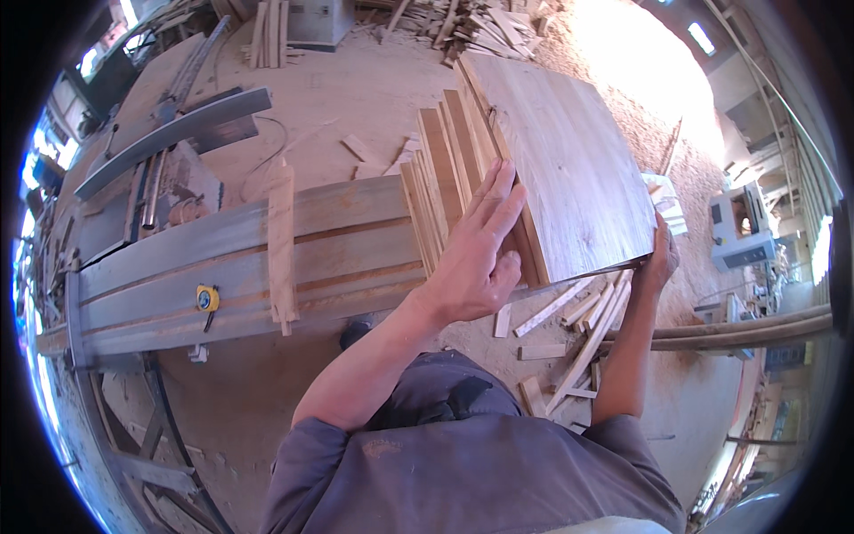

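Observation:
A wide wooden panel (578, 169) leans at the front of a row of boards (438, 165) standing on edge on a grey metal bench (356, 209). My left hand (480, 254) lies against the panel's left edge, its fingers stretched out and the fingertips touching the wood. Round the panel's lower right corner, my right hand (658, 258) is closed, with its fingers partly hidden behind the wood. Across the bench, left of the boards, rests a narrow wooden strip (281, 245). A yellow tape measure (207, 298) sits farther left on the metal.
Offcuts (578, 311) are strewn on the floor beyond my right side. A large sawdust heap (614, 53) and a scrap pile (480, 31) lie at the back. Machinery (169, 178) stands far left, and a grey machine (740, 227) at the right. Pipes (738, 331) run at right.

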Tool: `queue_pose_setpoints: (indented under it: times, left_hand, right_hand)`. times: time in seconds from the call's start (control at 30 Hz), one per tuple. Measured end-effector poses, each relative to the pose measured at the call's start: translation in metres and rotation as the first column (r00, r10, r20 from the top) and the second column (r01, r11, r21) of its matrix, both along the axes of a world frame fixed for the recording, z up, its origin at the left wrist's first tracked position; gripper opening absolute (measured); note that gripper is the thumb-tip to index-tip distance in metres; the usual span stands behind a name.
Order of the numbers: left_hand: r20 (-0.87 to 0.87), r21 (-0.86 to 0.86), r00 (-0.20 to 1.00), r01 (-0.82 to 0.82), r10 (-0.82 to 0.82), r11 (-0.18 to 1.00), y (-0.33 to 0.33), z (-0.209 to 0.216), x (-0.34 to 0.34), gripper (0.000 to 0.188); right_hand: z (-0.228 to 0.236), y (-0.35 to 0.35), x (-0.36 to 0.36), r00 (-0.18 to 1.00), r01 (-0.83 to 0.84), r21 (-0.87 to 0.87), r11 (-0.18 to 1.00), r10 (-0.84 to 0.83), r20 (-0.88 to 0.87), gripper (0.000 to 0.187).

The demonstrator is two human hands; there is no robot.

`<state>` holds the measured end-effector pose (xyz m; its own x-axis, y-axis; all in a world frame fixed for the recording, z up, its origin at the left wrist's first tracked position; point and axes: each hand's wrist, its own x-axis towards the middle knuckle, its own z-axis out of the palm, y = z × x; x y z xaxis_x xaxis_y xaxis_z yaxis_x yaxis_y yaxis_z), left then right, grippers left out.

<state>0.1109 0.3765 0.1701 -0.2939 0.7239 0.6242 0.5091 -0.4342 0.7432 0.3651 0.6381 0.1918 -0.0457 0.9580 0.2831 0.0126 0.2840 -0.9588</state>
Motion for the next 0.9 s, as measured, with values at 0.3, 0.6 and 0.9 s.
queue_pose_setpoints:
  times: [0.3,0.6,0.9]
  left_hand:
    - [-0.038,-0.032,0.990,-0.134,0.133,0.990,-0.001,0.017,0.021,0.105]
    - [0.020,-0.047,0.997,-0.080,0.081,0.996,0.006,0.024,0.030,0.105]
    - [-0.011,-0.157,1.000,-0.012,0.010,0.987,-0.087,0.000,0.034,0.079]
  right_hand:
    - [-0.011,0.008,0.003,0.988,-0.049,0.256,0.966,0.010,0.152,0.036]
    - [-0.001,0.017,0.008,0.964,0.011,0.298,0.955,-0.090,0.251,0.031]
    - [-0.026,-0.009,0.027,0.979,0.154,0.107,0.982,-0.137,-0.152,0.042]
